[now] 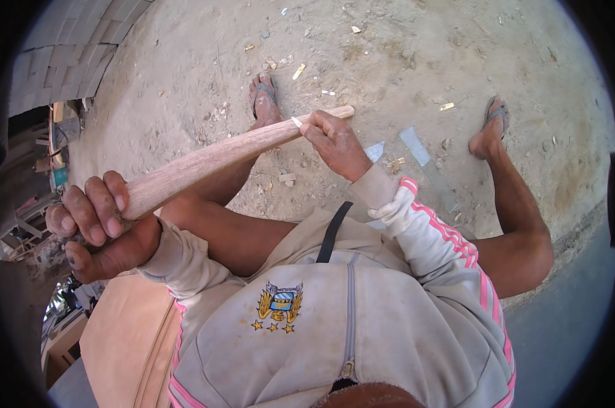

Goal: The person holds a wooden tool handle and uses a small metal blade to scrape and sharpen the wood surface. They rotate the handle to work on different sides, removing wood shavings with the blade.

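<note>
A long, pale wooden handle point(212, 162), smoothly rounded and thicker at its near left end, lies slantwise across the space above my lap. Around the thick end curl the fingers of my left hand point(103, 224), palm turned up, with the thumb below. Farther along, close to the thin far end, my right hand point(336, 144) is closed over the wood. Between its thumb and forefinger a small pale pointed piece point(296, 122) sticks out against the handle's surface. What the piece is made of, and the rest of it under the fingers, I cannot make out.
My sandalled feet stand apart on sandy ground point(389, 68) strewn with chips and flat, glassy-looking pieces point(414, 145). Grey blocks point(69, 61) are stacked at the far left. Below them is a cluttered area, and a tan panel point(120, 333) lies beside me.
</note>
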Available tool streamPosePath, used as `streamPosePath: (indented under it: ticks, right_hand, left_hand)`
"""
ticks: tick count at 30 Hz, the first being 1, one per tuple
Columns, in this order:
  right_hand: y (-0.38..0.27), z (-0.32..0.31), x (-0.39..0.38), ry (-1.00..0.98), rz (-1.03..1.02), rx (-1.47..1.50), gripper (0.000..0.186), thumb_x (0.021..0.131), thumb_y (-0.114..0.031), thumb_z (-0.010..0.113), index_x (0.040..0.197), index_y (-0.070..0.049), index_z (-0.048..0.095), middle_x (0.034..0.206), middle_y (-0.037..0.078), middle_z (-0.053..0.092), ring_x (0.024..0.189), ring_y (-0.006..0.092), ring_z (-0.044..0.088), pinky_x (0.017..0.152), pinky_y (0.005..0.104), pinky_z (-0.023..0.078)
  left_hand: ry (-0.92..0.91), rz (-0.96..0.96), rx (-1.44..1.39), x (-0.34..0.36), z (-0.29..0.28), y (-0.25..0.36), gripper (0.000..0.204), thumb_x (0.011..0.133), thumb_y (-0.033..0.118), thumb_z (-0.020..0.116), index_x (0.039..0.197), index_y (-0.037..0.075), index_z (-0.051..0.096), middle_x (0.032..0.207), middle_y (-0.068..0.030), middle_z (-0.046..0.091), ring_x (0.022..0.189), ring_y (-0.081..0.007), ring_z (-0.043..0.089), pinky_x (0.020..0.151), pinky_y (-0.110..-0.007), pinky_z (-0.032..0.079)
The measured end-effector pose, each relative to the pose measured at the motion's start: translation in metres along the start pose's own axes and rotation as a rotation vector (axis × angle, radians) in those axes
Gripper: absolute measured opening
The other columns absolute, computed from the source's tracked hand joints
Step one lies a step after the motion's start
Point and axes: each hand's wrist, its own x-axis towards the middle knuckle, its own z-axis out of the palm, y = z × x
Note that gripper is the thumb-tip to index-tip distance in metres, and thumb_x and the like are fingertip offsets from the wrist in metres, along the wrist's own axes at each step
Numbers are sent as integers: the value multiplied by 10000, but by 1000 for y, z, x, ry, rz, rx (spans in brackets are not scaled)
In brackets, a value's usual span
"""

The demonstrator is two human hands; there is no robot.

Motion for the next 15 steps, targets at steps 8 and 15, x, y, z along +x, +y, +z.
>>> streamPosePath:
  ticks: [8, 15]
  right_hand:
    - [-10, 7, 2, 24, -77, 76, 248, 999, -258, 579, 901, -30, 584, 678, -24, 447, 632, 76, 393, 560, 276, 364]
    - [-46, 23, -16, -71, -135, 227, 269, 1002, -280, 575, 887, -37, 586, 696, -17, 474, 631, 73, 433, 562, 262, 374]
  left_hand:
    - [43, 12, -5, 2, 6, -5, 202, 848, 242, 691, 979, 123, 592, 715, 27, 572, 616, -111, 555, 681, -325, 451]
    - [-11, 34, -46, -6, 3, -4, 222, 865, 241, 674, 996, 119, 542, 702, 20, 552, 593, -117, 567, 655, -327, 469]
